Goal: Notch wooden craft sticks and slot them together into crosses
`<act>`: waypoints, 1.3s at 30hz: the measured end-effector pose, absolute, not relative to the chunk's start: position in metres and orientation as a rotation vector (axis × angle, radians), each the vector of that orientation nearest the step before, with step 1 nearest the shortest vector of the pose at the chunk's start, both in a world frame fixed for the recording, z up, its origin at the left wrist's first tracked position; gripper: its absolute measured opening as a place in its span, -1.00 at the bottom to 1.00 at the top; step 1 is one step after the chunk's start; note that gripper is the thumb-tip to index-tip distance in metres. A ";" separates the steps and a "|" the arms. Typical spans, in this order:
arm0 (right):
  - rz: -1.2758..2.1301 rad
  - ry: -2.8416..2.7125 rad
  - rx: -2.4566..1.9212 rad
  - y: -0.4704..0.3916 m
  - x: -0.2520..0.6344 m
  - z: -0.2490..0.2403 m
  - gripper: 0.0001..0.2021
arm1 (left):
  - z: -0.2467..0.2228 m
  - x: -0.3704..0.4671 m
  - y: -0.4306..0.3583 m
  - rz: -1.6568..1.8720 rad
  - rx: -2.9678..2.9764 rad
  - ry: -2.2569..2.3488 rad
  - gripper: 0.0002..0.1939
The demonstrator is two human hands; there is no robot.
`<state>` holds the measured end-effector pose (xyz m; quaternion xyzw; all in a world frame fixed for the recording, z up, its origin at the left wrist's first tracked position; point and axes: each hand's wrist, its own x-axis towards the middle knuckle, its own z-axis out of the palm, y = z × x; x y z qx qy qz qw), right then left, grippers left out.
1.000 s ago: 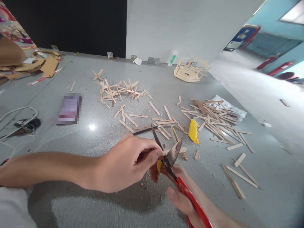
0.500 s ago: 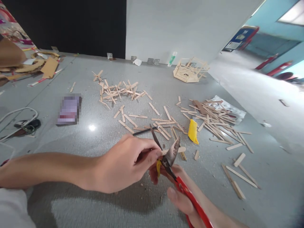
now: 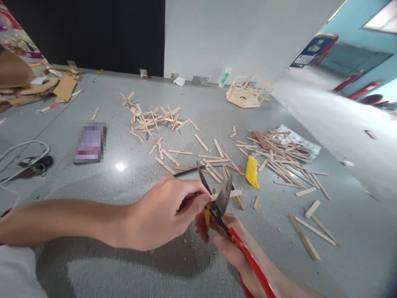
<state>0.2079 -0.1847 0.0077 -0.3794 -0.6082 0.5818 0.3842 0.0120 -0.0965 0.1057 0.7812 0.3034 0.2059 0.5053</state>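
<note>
My left hand (image 3: 170, 211) is closed, pinching one end of a wooden stick (image 3: 234, 193) between thumb and fingers. The stick's rounded free end sticks out to the right, past the blades. Below and to the right, my right hand (image 3: 229, 244) is wrapped round the red handles of the cutting shears (image 3: 223, 198). Their dark blades stand apart, pointing away from me, with the stick lying across between them. A small yellow part shows near the pivot, by my fingers. Part of the right hand's grip is hidden behind the shears.
A yellow cutter (image 3: 252, 171) lies right of the shears. Loose sticks (image 3: 155, 118) lie beyond my hands; a bigger pile (image 3: 279, 155) spreads by a plastic bag. A stick-built frame (image 3: 246, 97) stands far back. At left are a blurred-out box (image 3: 90, 143) and a white cable.
The shears and my right hand have shifted slightly left, and the blades are a little closer together. My left hand has hardly moved.
</note>
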 end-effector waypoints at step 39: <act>1.465 -1.539 -1.224 -0.199 0.225 0.039 -0.50 | 0.111 0.013 -0.092 0.469 1.824 0.693 -0.65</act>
